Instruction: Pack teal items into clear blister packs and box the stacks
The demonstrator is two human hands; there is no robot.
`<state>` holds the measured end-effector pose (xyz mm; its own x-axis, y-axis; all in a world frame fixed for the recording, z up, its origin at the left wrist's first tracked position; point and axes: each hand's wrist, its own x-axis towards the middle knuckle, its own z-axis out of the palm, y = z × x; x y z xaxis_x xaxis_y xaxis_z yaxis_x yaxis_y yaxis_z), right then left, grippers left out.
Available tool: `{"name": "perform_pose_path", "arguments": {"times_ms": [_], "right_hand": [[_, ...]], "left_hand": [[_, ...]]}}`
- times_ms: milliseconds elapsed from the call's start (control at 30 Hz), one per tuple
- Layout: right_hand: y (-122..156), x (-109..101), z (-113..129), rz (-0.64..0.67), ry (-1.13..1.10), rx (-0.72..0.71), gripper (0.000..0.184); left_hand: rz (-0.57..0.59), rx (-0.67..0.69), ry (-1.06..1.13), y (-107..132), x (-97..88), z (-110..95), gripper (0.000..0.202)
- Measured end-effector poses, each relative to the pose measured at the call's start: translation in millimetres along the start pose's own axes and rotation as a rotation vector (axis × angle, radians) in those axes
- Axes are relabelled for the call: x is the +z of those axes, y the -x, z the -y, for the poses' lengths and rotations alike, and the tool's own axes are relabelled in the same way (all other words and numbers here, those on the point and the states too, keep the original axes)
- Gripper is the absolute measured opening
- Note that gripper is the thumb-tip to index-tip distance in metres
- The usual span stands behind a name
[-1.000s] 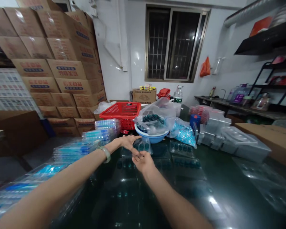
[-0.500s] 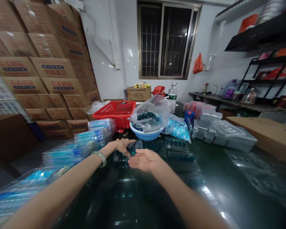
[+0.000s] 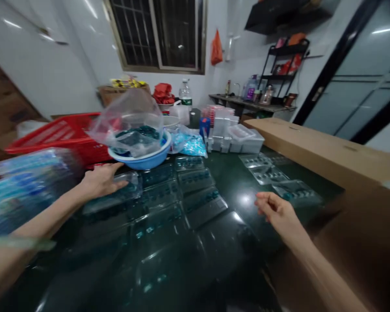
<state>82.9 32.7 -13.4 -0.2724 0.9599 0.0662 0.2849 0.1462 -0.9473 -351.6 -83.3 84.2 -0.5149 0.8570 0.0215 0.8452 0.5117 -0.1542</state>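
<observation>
My left hand [image 3: 101, 181] lies flat, fingers stretched, on a clear plastic blister tray [image 3: 117, 197] on the dark green table [image 3: 195, 260]. My right hand [image 3: 277, 212] hovers over the table's right side with fingers loosely curled and nothing visible in it, close to several clear trays [image 3: 273, 177]. Rows of clear trays holding dark teal pieces [image 3: 195, 186] lie between the two hands. A blue bowl [image 3: 143, 159] with a plastic bag of dark teal pieces [image 3: 130, 125] stands just beyond my left hand.
A red basket [image 3: 55, 136] and a blurred stack of blue-filled trays [image 3: 26, 182] sit at the left. A long cardboard box [image 3: 325, 151] runs along the right. Stacked clear cases [image 3: 234, 136] and a bag of light-blue pieces [image 3: 188, 145] stand at the back.
The camera has swung to the right. My right hand has left the tray by my left hand and moved right across the table. My left hand stays on its tray.
</observation>
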Motion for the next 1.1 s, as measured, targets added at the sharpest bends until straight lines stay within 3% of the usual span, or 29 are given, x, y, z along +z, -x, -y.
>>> {"name": "perform_pose_path", "arguments": {"times_ms": [67,100,233,333,467,567,633,733,833,1100], "right_hand": [[15.3,-9.6,-19.6,-0.063,0.329,-0.057,0.023],[22.2,-9.5,-25.6,-0.055,0.473,-0.059,0.021],[37.0,6.2,-29.7,0.063,0.834,-0.040,0.016],[37.6,12.6,-30.5,0.120,0.946,-0.063,0.014],[40.7,5.1,-43.4,0.146,0.963,-0.045,0.012],[43.4,-0.1,-50.7,0.099,0.908,-0.022,0.004],[41.8,-0.5,-50.9,0.072,0.896,0.022,0.012],[37.3,0.2,-49.0,0.100,0.955,0.043,0.005],[39.1,-3.6,-50.9,0.146,0.975,0.000,0.011],[49.6,-44.8,-47.8,0.189,0.506,-0.003,0.019]], "left_hand": [[-0.111,0.226,0.147,22.4,3.9,-48.2,0.067],[-0.091,0.360,0.241,39.7,7.0,-77.3,0.067],[0.197,0.729,0.311,114.3,26.9,-190.3,0.076],[0.258,0.779,0.268,140.3,43.9,-235.4,0.093],[0.240,0.770,0.242,139.5,56.0,-246.7,0.098],[0.225,0.755,0.262,133.5,55.0,-247.7,0.103],[0.252,0.734,0.264,129.4,52.0,-249.4,0.103],[0.256,0.730,0.273,123.0,50.0,-251.0,0.103],[0.239,0.760,0.305,119.8,53.8,-250.6,0.108],[0.268,0.790,0.406,125.7,55.7,-262.3,0.116]]}}
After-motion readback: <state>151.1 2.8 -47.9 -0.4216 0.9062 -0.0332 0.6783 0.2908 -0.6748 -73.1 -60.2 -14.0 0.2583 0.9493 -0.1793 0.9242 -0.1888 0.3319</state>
